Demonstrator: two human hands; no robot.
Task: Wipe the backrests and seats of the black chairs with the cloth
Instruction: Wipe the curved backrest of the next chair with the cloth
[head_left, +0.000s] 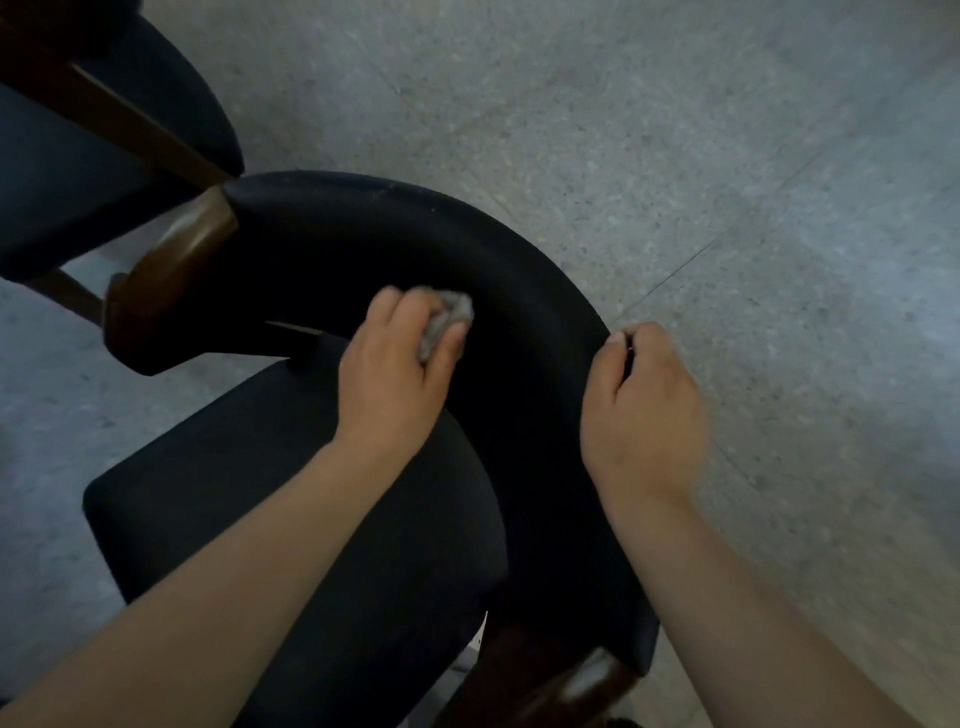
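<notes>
Head view, looking down on a black chair (322, 519) on a grey speckled floor (701, 156).

Left hand (400, 364): grip closed round a crumpled grey cloth (449, 319). The fingers are curled over the wad and the thumb lies along its near side. Cloth pressed to the inner face of the curved black backrest (405, 234), about midway along the arc, just above the gap between backrest and seat. Only a small part of the cloth shows past the fingers.

Right hand (647, 410): grip closed on the backrest's top rim, to the right of the cloth. The thumb is on the rim and the fingers are curled over the outer side. Slight motion blur on this hand. The two hands are apart, with bare backrest between them.

Seat (270, 499): black and padded, below and to the left of the backrest, with the left forearm crossing over it.

Brown wooden arm ends cap the backrest, one far left (171, 280) and one near right (576, 686).

Second chair (93, 171): far left, with dark upholstery and a wooden rail running across it. It stands just beside the first chair's far-left arm end.
</notes>
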